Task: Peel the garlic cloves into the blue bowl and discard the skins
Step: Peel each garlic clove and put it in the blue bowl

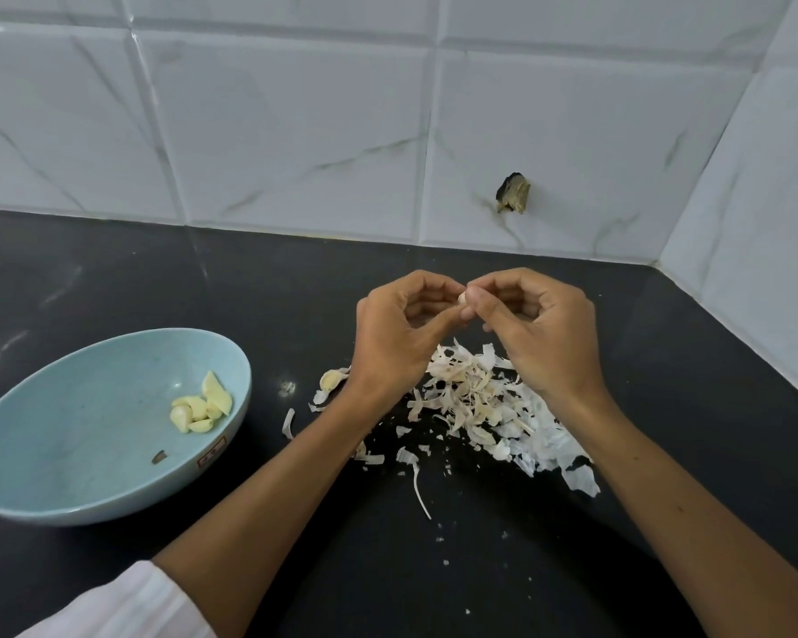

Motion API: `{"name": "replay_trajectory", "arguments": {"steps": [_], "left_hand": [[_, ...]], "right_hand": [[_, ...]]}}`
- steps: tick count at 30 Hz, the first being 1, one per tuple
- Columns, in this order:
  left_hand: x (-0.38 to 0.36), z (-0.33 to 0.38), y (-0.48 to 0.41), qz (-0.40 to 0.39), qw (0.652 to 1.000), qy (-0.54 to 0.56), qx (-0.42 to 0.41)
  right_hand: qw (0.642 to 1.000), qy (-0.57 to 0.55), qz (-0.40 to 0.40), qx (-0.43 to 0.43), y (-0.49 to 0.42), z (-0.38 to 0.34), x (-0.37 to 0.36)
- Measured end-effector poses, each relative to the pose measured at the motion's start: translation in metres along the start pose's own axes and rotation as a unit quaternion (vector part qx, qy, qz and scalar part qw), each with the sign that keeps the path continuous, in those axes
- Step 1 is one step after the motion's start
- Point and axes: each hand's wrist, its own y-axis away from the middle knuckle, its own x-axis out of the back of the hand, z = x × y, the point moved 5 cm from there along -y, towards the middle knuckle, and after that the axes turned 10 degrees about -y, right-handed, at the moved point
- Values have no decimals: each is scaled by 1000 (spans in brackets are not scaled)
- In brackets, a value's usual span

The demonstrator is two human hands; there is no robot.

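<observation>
1. The bowl (88,435) sits left of both hands, well apart; peeled cloves (201,407) lie inside. Its sticker (213,455) is unreadable.
2. The left hand (397,333), nearer the bowl, pinches the clove (462,298); its long axis is hidden.
3. The right hand (540,333) pinches the same clove above the skins (480,402); dropping it likely means a leftward reach.

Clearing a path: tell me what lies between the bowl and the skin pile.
Head view: a stray clove, a few loose skins on the counter, and the left forearm crossing.
</observation>
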Motion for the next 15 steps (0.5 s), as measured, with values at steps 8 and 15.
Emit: {"name": "replay_trajectory", "arguments": {"steps": [8,15], "left_hand": [[0,4,2,20,994,-88,-59],[-4,7,4,2,972,-171,-160]], "right_hand": [[999,22,1,-29,-2,1,3],[994,105,-15,-12,-1,3,0]]}}
